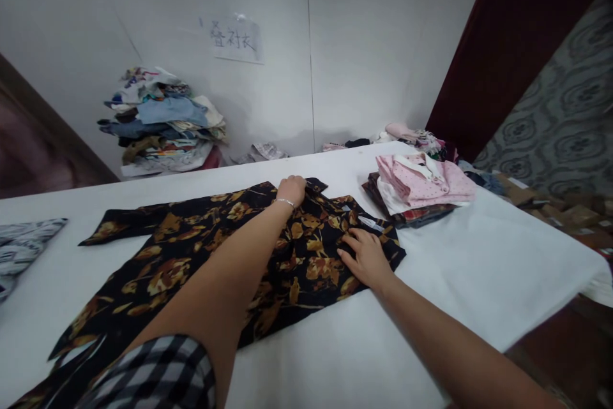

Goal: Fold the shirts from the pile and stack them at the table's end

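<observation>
A black shirt (pixel 167 275) with brown and gold flowers lies spread across the white table, its collar end to the right and one sleeve stretched to the left. My left hand (pixel 291 191), wearing a bracelet, reaches over the shirt and is closed on the fabric by the collar; its fingertips are partly hidden. Near the white label (pixel 371 224), my right hand (pixel 368 261) rests on the shirt with fingers apart.
A folded pile with a pink dotted shirt (pixel 426 179) on top sits to the right. A tall heap of clothes (pixel 167 118) stands against the wall at back left. Striped black-and-white fabric (pixel 23 246) lies at the left edge. Boxes (pixel 569 214) are beyond the table's right side.
</observation>
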The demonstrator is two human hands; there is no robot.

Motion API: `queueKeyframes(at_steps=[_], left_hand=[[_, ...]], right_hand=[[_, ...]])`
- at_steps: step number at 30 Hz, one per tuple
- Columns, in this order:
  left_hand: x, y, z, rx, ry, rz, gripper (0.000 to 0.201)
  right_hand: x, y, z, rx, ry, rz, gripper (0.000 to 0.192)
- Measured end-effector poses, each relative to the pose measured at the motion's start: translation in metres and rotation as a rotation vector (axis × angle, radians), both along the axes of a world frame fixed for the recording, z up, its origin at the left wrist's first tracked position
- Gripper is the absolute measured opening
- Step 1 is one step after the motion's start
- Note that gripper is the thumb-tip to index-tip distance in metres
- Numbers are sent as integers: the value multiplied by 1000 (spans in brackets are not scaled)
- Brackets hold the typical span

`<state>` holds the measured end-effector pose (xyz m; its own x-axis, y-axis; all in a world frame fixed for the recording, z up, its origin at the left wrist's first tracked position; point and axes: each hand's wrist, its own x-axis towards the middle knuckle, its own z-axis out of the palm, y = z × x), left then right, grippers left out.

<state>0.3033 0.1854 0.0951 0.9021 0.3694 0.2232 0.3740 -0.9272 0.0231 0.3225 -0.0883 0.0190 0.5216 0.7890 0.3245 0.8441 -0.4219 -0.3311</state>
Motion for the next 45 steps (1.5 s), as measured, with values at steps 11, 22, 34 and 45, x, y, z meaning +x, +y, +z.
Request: queueKeyframes(at_steps=[11, 22, 34, 45], left_hand=[[-60, -21, 116, 206, -39, -110, 30], [-225, -34, 107, 396, 301, -50, 29], [-344, -42, 59, 452, -26, -55, 20], [-398, -50, -17, 272, -37, 71, 22]], right_hand=[[-1, 3, 4, -213, -3, -50, 56], [-1, 4, 6, -263, -54, -66, 57], [1, -8, 4, 17, -106, -40, 38], [8, -15, -1, 146, -217, -98, 41]])
